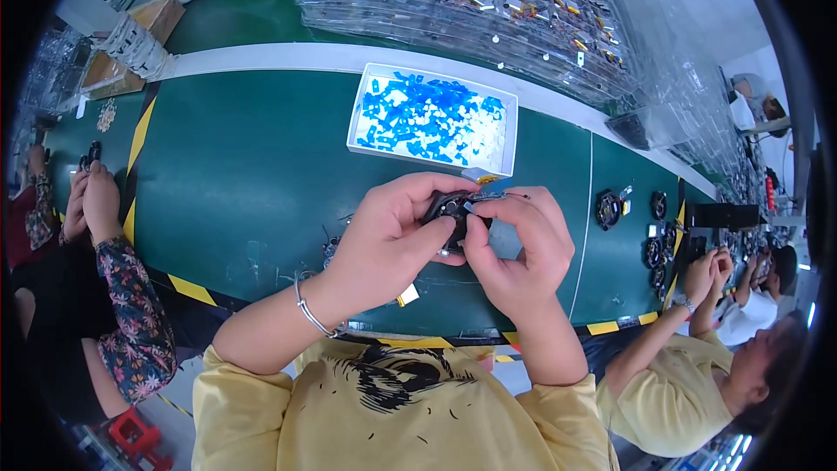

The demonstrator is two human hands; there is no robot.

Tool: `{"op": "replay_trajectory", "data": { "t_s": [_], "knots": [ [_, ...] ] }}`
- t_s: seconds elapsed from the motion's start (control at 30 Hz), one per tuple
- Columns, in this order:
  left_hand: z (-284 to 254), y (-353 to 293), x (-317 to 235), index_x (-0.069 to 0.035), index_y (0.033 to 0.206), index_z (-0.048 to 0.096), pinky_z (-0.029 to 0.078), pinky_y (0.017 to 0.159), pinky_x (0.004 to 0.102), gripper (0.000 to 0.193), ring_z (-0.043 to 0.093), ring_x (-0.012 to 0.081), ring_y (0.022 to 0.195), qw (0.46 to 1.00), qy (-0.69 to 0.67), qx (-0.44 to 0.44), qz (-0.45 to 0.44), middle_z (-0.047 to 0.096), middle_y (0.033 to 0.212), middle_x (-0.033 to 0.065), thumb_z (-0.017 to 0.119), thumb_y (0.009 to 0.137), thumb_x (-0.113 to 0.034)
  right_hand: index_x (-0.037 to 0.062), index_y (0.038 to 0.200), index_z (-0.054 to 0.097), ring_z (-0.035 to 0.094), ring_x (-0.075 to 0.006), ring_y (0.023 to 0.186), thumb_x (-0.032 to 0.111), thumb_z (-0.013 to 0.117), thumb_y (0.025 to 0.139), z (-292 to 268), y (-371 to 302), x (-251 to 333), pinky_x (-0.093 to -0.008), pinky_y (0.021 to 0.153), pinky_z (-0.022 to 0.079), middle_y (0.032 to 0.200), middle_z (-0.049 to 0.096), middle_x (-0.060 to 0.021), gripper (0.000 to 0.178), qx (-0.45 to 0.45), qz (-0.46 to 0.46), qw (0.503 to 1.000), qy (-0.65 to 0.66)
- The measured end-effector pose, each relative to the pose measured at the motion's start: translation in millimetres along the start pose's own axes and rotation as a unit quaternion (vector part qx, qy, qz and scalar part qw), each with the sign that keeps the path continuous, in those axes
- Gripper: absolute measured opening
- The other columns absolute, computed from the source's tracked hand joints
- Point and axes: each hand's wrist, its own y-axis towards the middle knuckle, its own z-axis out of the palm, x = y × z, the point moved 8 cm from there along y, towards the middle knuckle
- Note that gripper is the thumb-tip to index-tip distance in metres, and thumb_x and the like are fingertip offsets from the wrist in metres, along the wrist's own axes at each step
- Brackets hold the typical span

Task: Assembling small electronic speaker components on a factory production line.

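My left hand (379,231) is closed round a small black plastic housing (449,208), its thumb pressed on the inside. A silver bangle circles that wrist. My right hand (527,253) is closed at the housing's right side, thumb and forefinger pinching a small blue piece (469,208) against it. Along the housing's upper edge shows a narrow circuit board (488,195). Just beyond it is a small silver-and-yellow battery pouch (479,176); whether it is wired to the housing I cannot tell. My fingers hide much of the housing.
Beyond my hands stands a white box (353,129) of small blue pieces (427,109). Stacked clear trays (375,13) hold battery-and-wire parts. Black round housings (609,209) lie to the right. Wires (330,249) show beside my left forearm. Co-workers sit on both sides.
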Motion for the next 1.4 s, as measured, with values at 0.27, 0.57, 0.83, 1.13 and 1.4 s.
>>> {"op": "replay_trajectory", "data": {
  "t_s": [0.27, 0.57, 0.83, 1.13, 1.4],
  "knots": [
    [-3, -1, -5, 0.003, 0.124, 0.049, 0.058, 0.075, 0.027, 0.037, 0.061, 0.0137, 0.096, 0.997, 0.038, 0.005, 0.064, 0.059, 0.113, 0.0115, 0.046, 0.087, 0.009, 0.0008, 0.079, 0.066, 0.06, -0.0246, 0.071, -0.007, 0.07, 0.064, 8, -4, -3, -0.0311, 0.065, 0.049, 0.077, 0.063, -0.0101, 0.018, -0.001, -0.032, 0.999, -0.007],
    [-39, 18, 7, -0.003, 0.107, 0.061, 0.052, 0.055, 0.0214, 0.02, 0.063, 0.0105, 0.075, 0.996, 0.017, -0.056, -0.068, 0.066, 0.091, 0.0063, 0.059, 0.089, -0.008, -0.0036, 0.091, 0.068, 0.061, -0.0182, 0.085, 0.006, 0.057, 0.087, 17, -13, -36, -0.0281, 0.074, 0.047, 0.092, 0.065, -0.0112, 0.016, 0.078, 0.114, 0.967, 0.215],
    [-24, 21, 13, -0.003, 0.102, 0.062, 0.044, 0.047, 0.0196, 0.014, 0.059, 0.0062, 0.068, 0.994, 0.105, -0.025, -0.015, 0.064, 0.087, 0.0015, 0.059, 0.089, -0.009, -0.0016, 0.1, 0.062, 0.057, -0.0078, 0.079, -0.003, 0.064, 0.081, 21, -10, -33, -0.0206, 0.071, 0.047, 0.087, 0.061, -0.0024, 0.019, 0.07, 0.17, 0.951, 0.249],
    [44, -13, 1, -0.003, 0.094, 0.067, 0.048, 0.065, 0.0313, 0.019, 0.058, 0.0212, 0.076, 0.671, 0.67, 0.1, 0.301, 0.064, 0.084, 0.0065, 0.066, 0.075, -0.003, -0.0008, 0.086, 0.064, 0.054, -0.0042, 0.064, 0.002, 0.064, 0.083, -122, -54, -127, -0.0186, 0.061, 0.042, 0.067, 0.06, 0.0026, 0.004, 0.01, 0.328, 0.945, 0.019],
    [66, -31, 44, -0.007, 0.07, 0.055, 0.048, 0.053, 0.0275, 0.006, 0.055, 0.0194, 0.073, 0.467, 0.807, 0.126, 0.338, 0.05, 0.073, 0.0057, 0.057, 0.065, -0.009, -0.0038, 0.094, 0.062, 0.059, -0.0163, 0.08, -0.007, 0.06, 0.079, -156, -63, -22, -0.0243, 0.076, 0.046, 0.088, 0.062, -0.011, 0.015, -0.13, 0.124, 0.979, -0.098]
  ]
}}
